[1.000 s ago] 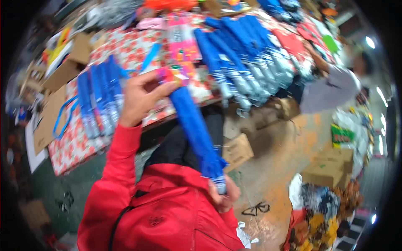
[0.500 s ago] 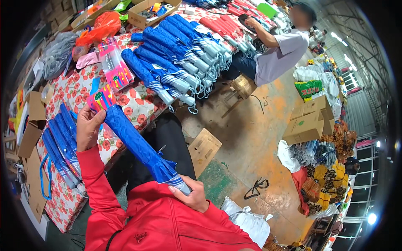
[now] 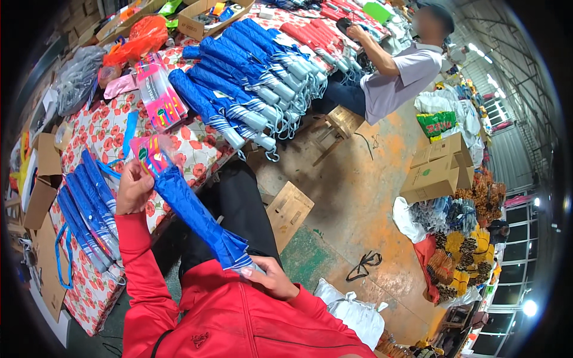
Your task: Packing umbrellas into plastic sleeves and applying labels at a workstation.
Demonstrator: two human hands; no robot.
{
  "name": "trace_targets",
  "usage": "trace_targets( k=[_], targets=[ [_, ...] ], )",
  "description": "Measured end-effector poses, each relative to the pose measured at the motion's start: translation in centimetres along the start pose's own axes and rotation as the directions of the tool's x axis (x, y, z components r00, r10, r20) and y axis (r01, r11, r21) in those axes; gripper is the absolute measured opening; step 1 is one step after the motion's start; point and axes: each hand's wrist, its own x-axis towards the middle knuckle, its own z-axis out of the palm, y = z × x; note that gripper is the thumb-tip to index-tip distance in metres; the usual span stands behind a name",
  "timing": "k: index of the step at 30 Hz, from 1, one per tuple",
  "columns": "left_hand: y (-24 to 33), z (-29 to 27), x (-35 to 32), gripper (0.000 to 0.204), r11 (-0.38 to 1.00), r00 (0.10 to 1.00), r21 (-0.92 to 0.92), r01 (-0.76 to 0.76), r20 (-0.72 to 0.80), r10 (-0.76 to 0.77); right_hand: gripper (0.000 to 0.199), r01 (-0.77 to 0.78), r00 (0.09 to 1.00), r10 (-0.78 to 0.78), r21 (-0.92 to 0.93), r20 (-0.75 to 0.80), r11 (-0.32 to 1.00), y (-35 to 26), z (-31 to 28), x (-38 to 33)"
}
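I hold a folded blue umbrella slantwise in front of my red jacket. My right hand grips its lower, handle end. My left hand pinches the upper tip, where a clear plastic sleeve with a pink printed label sits over the end. Just left of my left hand lies a row of folded blue umbrellas on the floral tablecloth. A bigger pile of blue umbrellas with white handles lies farther up the table.
A stack of pink-labelled sleeves and an orange bag lie on the table. Another person in a grey shirt sits on a wooden stool. Cardboard boxes and a flat cardboard piece stand on the concrete floor.
The view has swung so the table and the seated person show more fully. My left hand has drawn the sleeve at the umbrella's tip slightly; both hands keep their hold.
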Motion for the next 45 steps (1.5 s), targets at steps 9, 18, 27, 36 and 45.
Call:
trace_targets(
  k=[9, 18, 27, 36, 45],
  targets=[
    [1.2, 7.8, -0.1, 0.046, 0.986, 0.984, -0.158, -0.044, -0.176, 0.015, 0.028, -0.359, 0.92, 0.246, 0.407, 0.304, 0.84, -2.1, -1.1, 2.5],
    [-0.8, 6.3, -2.0, 0.037, 0.996, 0.908, -0.06, -0.063, -0.418, 0.032, 0.025, 0.028, 1.0, -0.029, -0.213, 0.0, 0.977, -3.1, 0.5, 4.3],
    [-1.3, 10.5, -3.7, 0.034, 0.998, 0.904, -0.058, 0.034, -0.424, -0.056, 0.031, 0.166, 0.951, -0.273, -0.502, -0.148, 0.849, -1.8, 2.9, 5.8],
    [-1.9, 11.5, -5.3, 0.035, 0.982, 0.816, -0.156, -0.104, -0.578, -0.005, 0.043, -0.189, 0.968, 0.247, -0.515, 0.045, 0.836, 0.9, 2.1, 3.8],
    [-3.4, 13.6, -4.8, 0.034, 0.987, 0.859, -0.157, 0.013, -0.503, -0.092, 0.038, 0.039, 0.99, -0.016, 0.169, -0.139, 0.985, 1.9, 2.0, 6.5]
  ],
)
